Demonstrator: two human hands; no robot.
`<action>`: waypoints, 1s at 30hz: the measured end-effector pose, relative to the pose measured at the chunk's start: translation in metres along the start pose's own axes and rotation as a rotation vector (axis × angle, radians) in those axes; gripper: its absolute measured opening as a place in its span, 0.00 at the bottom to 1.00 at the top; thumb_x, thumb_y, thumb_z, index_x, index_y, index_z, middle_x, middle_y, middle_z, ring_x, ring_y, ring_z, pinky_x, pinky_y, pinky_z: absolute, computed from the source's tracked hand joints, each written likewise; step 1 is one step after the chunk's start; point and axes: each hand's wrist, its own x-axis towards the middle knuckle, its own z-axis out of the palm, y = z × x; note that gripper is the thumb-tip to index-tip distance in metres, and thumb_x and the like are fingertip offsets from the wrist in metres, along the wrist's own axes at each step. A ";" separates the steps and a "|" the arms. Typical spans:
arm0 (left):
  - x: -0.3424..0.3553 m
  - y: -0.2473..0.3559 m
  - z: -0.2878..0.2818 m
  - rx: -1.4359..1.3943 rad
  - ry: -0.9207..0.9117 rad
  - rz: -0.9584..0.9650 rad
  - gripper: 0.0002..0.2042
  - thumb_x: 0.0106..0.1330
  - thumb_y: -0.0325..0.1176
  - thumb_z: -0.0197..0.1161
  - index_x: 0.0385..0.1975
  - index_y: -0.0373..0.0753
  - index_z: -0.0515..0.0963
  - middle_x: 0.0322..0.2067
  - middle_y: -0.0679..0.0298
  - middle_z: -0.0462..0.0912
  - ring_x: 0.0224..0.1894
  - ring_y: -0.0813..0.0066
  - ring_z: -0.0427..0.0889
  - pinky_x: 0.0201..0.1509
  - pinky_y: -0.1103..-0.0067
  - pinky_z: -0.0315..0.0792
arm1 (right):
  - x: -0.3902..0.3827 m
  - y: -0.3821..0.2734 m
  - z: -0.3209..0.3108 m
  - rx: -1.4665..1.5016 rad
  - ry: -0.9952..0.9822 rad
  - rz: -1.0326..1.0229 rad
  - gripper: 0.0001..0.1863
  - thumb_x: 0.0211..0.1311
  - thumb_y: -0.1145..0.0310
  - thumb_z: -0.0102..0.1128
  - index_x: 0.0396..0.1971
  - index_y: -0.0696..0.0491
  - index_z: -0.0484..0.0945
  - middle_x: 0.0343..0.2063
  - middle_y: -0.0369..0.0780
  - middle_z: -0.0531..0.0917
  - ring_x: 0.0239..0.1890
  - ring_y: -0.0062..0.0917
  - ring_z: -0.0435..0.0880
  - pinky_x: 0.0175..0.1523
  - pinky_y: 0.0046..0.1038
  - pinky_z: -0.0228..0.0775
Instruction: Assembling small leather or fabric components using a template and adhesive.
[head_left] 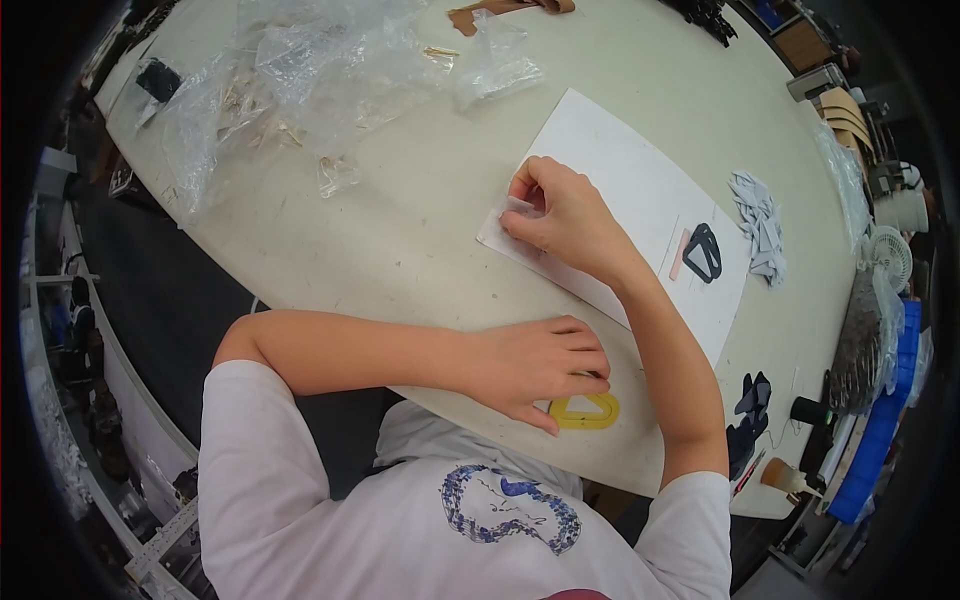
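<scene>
My left hand (540, 368) lies palm down near the front edge of the table, its fingers stretched out over a yellow flat piece (612, 408) with a rounded outline and cut-out openings. Part of that piece is hidden under the hand. Above the left end of a white board (640, 180), the fingers of my right hand (575, 220) pinch a small, thin whitish piece (524, 207); its exact kind does not show. Farther right on the board are black rounded triangular pieces (703, 254) beside a narrow pink strip (680, 255).
Crumpled clear plastic bags (320, 70) spread over the far left of the table (400, 240). A heap of pale grey strips (760, 225) lies right of the board. Dark pieces (750, 415), a black spool (811, 410) and an amber container (783, 475) stand near the right edge.
</scene>
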 end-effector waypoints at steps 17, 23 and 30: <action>0.036 0.009 -0.012 -0.291 0.397 -0.404 0.17 0.66 0.23 0.70 0.55 0.34 0.81 0.51 0.57 0.84 0.52 0.65 0.84 0.59 0.71 0.78 | -0.216 0.016 -0.052 0.533 0.160 0.311 0.41 0.67 0.81 0.69 0.79 0.49 0.66 0.39 0.33 0.84 0.36 0.14 0.84 0.46 0.20 0.78; 0.059 0.036 0.004 -0.309 0.245 -0.426 0.13 0.65 0.20 0.69 0.48 0.34 0.78 0.43 0.59 0.86 0.46 0.70 0.85 0.59 0.74 0.77 | -0.232 0.009 -0.023 0.359 0.146 0.233 0.51 0.60 0.81 0.70 0.83 0.47 0.56 0.38 0.40 0.87 0.32 0.27 0.88 0.41 0.29 0.81; 0.049 0.020 0.003 -0.670 0.404 -0.613 0.13 0.70 0.22 0.66 0.52 0.38 0.76 0.43 0.68 0.80 0.50 0.79 0.80 0.59 0.79 0.73 | -0.234 0.006 -0.026 0.476 0.244 0.183 0.41 0.66 0.74 0.73 0.78 0.50 0.65 0.41 0.41 0.86 0.32 0.28 0.89 0.37 0.30 0.82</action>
